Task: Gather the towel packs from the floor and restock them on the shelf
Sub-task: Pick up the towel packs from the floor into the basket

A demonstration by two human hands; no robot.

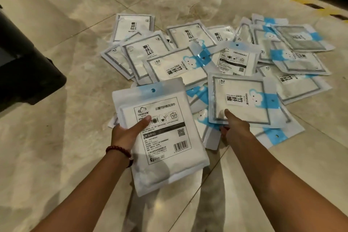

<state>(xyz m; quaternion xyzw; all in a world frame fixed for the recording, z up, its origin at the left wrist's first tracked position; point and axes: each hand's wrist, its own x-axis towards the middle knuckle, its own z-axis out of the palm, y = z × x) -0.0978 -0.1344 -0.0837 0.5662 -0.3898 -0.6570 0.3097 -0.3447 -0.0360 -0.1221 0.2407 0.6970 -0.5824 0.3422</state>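
The left hand (128, 133) grips one towel pack (165, 141) above the floor (75, 156), thumb on top, fingers hidden beneath. The right hand (237, 131) pinches the near edge of a second pack (243, 98) atop the heap (180, 62).

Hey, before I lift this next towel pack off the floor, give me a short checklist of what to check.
1. Left hand grips the held stack, thumb on top: ok.
2. Right hand pinches the cloud-front pack at its near edge: ok.
3. Nothing from the pile lies over that pack: ok.
4. Pack faces the same way as the stack: not ok; stack shows its barcode side, pack its front.
5. Shelf within reach: cannot tell; it is out of view.
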